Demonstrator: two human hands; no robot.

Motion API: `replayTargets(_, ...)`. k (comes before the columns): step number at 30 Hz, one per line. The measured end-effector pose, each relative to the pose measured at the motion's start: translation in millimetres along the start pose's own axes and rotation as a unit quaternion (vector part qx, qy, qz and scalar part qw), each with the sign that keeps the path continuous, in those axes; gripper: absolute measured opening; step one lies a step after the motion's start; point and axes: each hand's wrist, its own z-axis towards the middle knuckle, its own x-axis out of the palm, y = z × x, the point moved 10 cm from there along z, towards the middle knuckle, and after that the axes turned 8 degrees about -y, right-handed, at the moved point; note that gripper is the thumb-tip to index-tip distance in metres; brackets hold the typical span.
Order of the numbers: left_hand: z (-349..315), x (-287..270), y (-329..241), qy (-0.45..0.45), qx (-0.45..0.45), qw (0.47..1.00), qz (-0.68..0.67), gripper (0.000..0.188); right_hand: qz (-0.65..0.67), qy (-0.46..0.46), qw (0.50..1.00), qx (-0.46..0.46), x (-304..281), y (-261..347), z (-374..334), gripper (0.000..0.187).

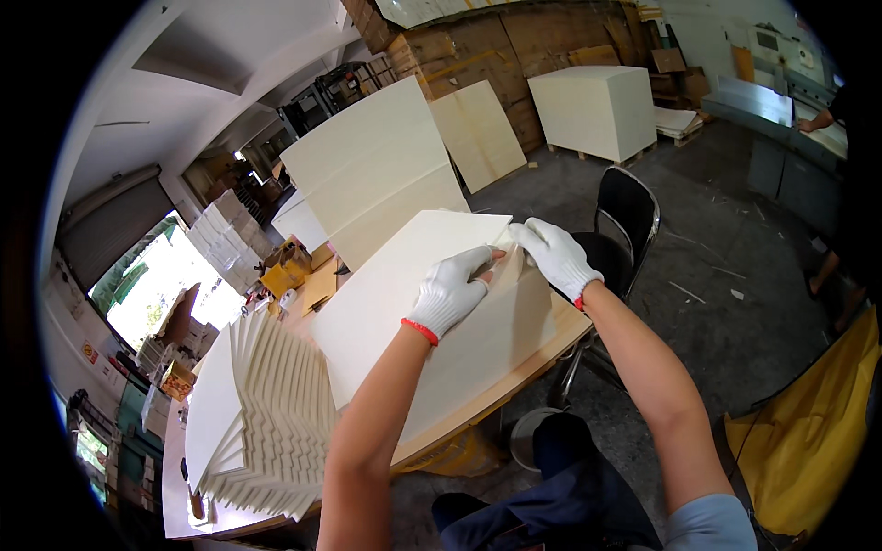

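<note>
White card [386,303] on the table [564,324] — probably light, stiffish, edges easily creased; best held near corners. Left hand [450,292]: fingers curled at card's edge. Right hand [556,255]: near corner — grip unclear.

Worktable [568,321], wood-col. edge at near R. Directly on top: ctr., lg. white sheet material [377,317], lying flat; L, fanned stack of white sheets [285,413], edges stepped; far L, flat tan piece [320,287], type unclear; near L corner, sm. white item [199,507], ditto.
</note>
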Motion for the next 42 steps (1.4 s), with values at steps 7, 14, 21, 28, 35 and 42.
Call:
replayTargets(7,-6.4,-0.3,2.1,0.003,-0.076,0.997,-0.015,0.037,0.031,-0.088,0.995,-0.043,-4.4,-0.9,-5.7,0.052)
replayTargets(14,-6.4,-5.1,-0.5,-0.012,-0.058,0.998,-0.037,0.038,0.034,-0.088,0.995,-0.044,-4.2,-0.1,-5.8,0.052)
replayTargets(21,-5.0,-2.5,1.6,-0.002,-0.057,0.998,-0.005,0.035,0.001,-0.081,0.996,-0.043,-4.5,0.9,-6.0,0.052)
replayTargets(28,-7.4,2.0,-1.0,0.023,-0.072,0.997,-0.016,0.034,0.004,-0.098,0.994,-0.042,-4.7,-0.7,-6.0,0.053)
replayTargets(35,-5.3,-7.3,-5.4,-0.041,-0.012,0.999,-0.032,0.033,-0.009,-0.082,0.996,-0.020,-3.9,-2.7,-6.3,0.053)
replayTargets(42,-7.3,1.2,-1.6,-0.001,-0.032,0.999,0.035,0.035,-0.010,-0.088,0.996,-0.024,-3.6,-3.8,-6.7,0.052)
